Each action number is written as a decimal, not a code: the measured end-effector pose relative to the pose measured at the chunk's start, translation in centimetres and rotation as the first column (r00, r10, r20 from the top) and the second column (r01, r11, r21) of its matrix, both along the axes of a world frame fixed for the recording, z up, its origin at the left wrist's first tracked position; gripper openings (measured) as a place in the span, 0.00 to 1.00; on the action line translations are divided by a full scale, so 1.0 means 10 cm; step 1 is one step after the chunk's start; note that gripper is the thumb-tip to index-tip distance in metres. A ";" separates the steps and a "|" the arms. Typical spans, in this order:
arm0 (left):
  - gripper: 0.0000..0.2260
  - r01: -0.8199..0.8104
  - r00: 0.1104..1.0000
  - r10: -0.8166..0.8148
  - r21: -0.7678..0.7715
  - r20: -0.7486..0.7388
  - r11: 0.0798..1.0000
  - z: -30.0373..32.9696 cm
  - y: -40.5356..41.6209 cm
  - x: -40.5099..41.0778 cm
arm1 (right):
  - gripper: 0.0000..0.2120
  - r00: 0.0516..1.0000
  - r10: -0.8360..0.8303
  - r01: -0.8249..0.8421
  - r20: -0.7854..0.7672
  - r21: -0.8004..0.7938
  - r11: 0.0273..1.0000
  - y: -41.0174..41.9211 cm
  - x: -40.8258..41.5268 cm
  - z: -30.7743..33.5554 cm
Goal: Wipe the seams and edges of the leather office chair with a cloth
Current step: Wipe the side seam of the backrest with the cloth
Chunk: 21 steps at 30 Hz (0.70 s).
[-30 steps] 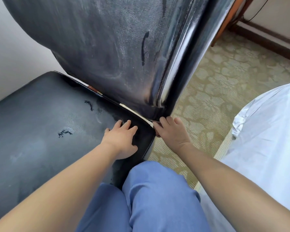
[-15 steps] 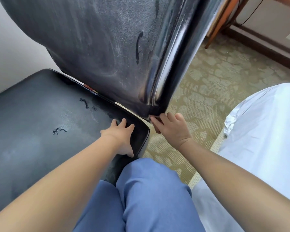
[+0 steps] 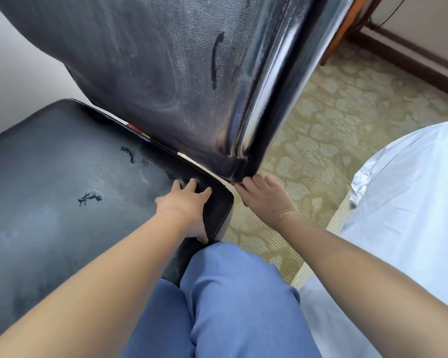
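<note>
The black leather chair fills the left and top: its seat (image 3: 62, 192) lies at left and its backrest (image 3: 166, 73) rises above, with a glossy side edge (image 3: 267, 86). My left hand (image 3: 185, 210) lies flat on the seat's near right corner, fingers spread, thumb down over the side edge. My right hand (image 3: 265, 200) is at the backrest's bottom corner, fingertips tucked against the seam there. No cloth shows; whatever is under the right fingers is hidden.
Scuff marks (image 3: 89, 197) mar the dusty seat. My knees in blue trousers (image 3: 230, 301) are below the seat corner. A white sheet-covered bed (image 3: 411, 202) is at right, patterned carpet (image 3: 334, 125) between, and a wooden leg (image 3: 342, 29) and baseboard behind.
My left thumb has slipped off the seat top and down over the side edge. My right hand stays at the backrest's bottom corner. The view has shifted slightly.
</note>
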<state>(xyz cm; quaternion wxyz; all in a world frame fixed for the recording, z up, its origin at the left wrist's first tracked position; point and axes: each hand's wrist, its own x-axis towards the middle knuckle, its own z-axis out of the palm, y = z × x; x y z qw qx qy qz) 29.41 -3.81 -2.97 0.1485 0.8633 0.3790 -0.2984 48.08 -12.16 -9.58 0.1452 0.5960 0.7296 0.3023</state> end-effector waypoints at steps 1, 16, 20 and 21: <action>0.52 -0.002 1.000 0.002 0.000 0.000 1.000 0.00 0.00 0.00 | 0.09 1.000 0.016 -0.015 -0.022 0.046 0.999 -0.02 0.02 0.05; 0.53 -0.010 1.000 0.010 -0.012 -0.021 1.000 0.00 0.02 0.06 | 0.33 0.983 -0.051 0.091 -0.175 0.231 0.969 -0.06 -0.03 -0.13; 0.53 -0.014 1.000 0.014 0.001 -0.024 1.000 0.00 0.02 0.08 | 0.17 0.995 -0.049 0.064 -0.086 0.174 0.983 -0.03 0.02 -0.24; 0.53 -0.018 1.000 0.018 0.003 -0.021 1.000 0.00 0.02 0.09 | 0.21 0.994 -0.064 0.076 -0.085 0.140 0.987 -0.02 0.03 -0.27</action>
